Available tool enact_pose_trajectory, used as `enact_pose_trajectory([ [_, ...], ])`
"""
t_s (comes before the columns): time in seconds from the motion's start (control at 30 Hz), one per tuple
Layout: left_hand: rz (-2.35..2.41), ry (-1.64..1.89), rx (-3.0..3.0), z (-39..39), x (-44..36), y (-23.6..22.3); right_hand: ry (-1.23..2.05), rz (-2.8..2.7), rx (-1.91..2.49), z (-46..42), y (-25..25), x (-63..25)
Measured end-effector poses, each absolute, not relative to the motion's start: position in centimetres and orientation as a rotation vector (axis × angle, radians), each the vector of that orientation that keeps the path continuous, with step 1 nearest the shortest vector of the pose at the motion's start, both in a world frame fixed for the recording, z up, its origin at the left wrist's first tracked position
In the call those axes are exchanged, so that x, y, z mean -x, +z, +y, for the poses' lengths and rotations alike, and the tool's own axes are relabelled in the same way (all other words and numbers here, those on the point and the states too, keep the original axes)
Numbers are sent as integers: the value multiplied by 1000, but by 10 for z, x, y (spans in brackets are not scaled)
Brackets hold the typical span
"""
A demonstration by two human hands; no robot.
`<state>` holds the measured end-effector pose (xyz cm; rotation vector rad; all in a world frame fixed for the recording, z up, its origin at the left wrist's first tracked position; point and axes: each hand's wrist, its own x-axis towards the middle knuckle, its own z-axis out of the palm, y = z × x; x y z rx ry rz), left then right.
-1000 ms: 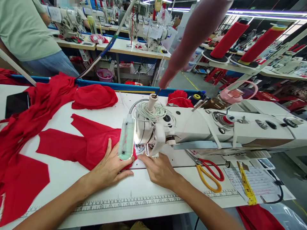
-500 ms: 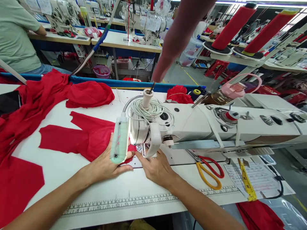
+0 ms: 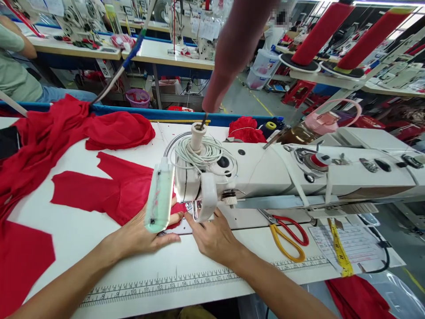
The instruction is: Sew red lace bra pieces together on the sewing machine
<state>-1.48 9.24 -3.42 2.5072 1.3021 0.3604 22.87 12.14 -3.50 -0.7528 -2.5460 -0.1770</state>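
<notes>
My left hand (image 3: 142, 230) lies palm down with its fingers spread on a red fabric piece (image 3: 129, 195). The machine's pale green lamp (image 3: 158, 197) covers part of that hand. Close by on the right, my right hand (image 3: 212, 237) rests beside the presser foot of the white sewing machine (image 3: 262, 170). One of its digits reaches the fabric's edge near the left fingertips, and the others stand apart from it, partly hidden behind the machine head. The fabric runs flat from under my left hand toward the left, with strip-like ends.
Scissors (image 3: 287, 237) with red and yellow handles lie right of my right hand. Beyond are a paper sheet (image 3: 361, 248) and a yellow tape measure (image 3: 340, 252). Heaped red cloth (image 3: 119, 128) covers the left. Red thread cones (image 3: 322, 33) stand behind; a co-worker (image 3: 20, 66) sits far left.
The view has shifted slightly, so most things sit a little farther left. Both hands keep nearly the same place at the machine. The co-worker at the far left has leaned out of view.
</notes>
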Motion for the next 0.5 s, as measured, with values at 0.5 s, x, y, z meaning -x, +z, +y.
enact_pose_trajectory([
  [0.5,1510,729,-2647,85,12,-3,-17,-2637,734,111,-25,-222],
])
